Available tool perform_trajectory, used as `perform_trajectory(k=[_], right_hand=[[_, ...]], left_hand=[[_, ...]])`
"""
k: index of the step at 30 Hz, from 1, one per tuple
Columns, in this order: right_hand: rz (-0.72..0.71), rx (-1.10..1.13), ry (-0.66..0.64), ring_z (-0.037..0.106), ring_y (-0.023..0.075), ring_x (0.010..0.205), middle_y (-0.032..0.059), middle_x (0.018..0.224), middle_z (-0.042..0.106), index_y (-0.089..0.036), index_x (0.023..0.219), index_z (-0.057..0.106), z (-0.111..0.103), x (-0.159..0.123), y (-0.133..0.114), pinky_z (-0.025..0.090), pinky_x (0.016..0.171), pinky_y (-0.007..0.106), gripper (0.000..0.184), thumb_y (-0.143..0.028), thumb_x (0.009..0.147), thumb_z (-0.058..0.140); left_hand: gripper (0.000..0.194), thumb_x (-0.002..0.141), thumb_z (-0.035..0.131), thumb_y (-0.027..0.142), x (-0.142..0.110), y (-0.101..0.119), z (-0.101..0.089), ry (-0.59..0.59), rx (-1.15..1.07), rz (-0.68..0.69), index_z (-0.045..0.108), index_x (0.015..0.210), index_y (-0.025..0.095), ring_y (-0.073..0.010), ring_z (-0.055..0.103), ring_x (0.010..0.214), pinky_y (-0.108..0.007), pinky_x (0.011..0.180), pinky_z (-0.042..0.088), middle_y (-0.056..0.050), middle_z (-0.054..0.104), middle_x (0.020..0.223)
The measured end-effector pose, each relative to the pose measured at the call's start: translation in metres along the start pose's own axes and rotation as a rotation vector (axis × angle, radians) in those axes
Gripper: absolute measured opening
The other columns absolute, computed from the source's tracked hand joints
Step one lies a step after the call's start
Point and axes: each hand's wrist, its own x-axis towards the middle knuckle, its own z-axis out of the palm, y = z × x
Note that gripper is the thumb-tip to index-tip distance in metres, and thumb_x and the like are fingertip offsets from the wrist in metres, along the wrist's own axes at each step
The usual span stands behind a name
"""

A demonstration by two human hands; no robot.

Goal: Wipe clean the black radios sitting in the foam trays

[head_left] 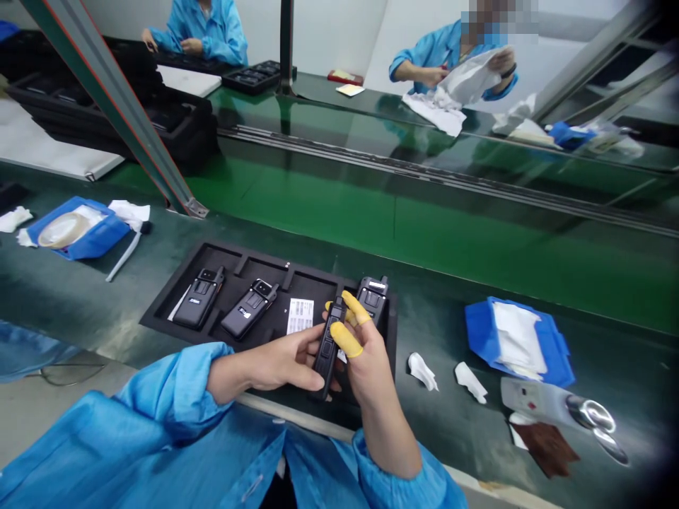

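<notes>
one walkie-talkie (325, 351) sits gripped between curled left hand (279, 362) and right hand (368, 357).

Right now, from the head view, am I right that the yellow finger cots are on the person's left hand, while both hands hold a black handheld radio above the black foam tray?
Not quite: the head view shows the yellow finger cots on the right hand, while the left hand is bare. The rest stands: both hands hold the black handheld radio above the black foam tray.

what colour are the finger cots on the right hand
Yellow: the finger cots on the right hand, head view.
</notes>
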Motion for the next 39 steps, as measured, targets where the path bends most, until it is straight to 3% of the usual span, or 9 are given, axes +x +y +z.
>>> perform_trajectory(k=[4,23,29,34,39], right_hand=[[0.033,-0.003,-0.002,0.065,0.0236,0.102,0.0082,0.111,0.069,-0.022,0.128,0.049,-0.001,0.000,0.000,0.050,0.093,0.042,0.073,-0.041,0.063,0.076],[-0.044,0.029,-0.046,0.063,0.0225,0.107,0.0070,0.117,0.067,-0.025,0.129,0.050,-0.007,-0.005,0.001,0.047,0.097,0.042,0.066,-0.034,0.069,0.076],[-0.072,0.044,-0.050,0.060,0.0238,0.112,0.0075,0.122,0.064,-0.027,0.132,0.048,-0.007,-0.007,0.001,0.044,0.101,0.045,0.068,-0.035,0.071,0.075],[-0.045,-0.001,-0.131,0.048,0.0264,0.128,0.0078,0.143,0.046,-0.033,0.138,0.039,-0.021,-0.024,-0.001,0.035,0.109,0.049,0.077,-0.034,0.071,0.076],[0.039,-0.018,-0.238,0.045,0.0279,0.130,0.0079,0.143,0.046,-0.032,0.137,0.043,-0.027,-0.044,-0.001,0.031,0.111,0.051,0.079,-0.030,0.067,0.079]], left_hand=[[0.073,0.063,0.083,0.023,0.001,-0.002,0.001,0.017,0.029,0.013,0.051,0.128,0.021,-0.0155,0.065,0.081,-0.026,0.073,0.050,-0.003,0.067,0.092],[0.069,0.070,0.079,0.035,-0.003,0.008,0.017,0.033,0.138,0.011,0.048,0.129,0.021,-0.0138,0.063,0.078,-0.026,0.073,0.048,-0.002,0.064,0.091],[0.064,0.069,0.077,0.029,-0.005,0.003,0.025,0.135,0.159,0.039,0.049,0.126,0.020,-0.0132,0.059,0.078,-0.025,0.071,0.047,-0.002,0.061,0.092],[0.060,0.072,0.072,0.021,-0.008,-0.002,0.022,0.296,0.430,0.185,0.047,0.126,0.020,-0.0180,0.056,0.093,-0.029,0.080,0.047,-0.004,0.059,0.102],[0.076,0.072,0.070,0.022,-0.010,0.008,0.024,0.371,0.797,0.260,0.035,0.139,0.020,-0.0213,0.060,0.091,-0.031,0.079,0.049,-0.005,0.063,0.105]])
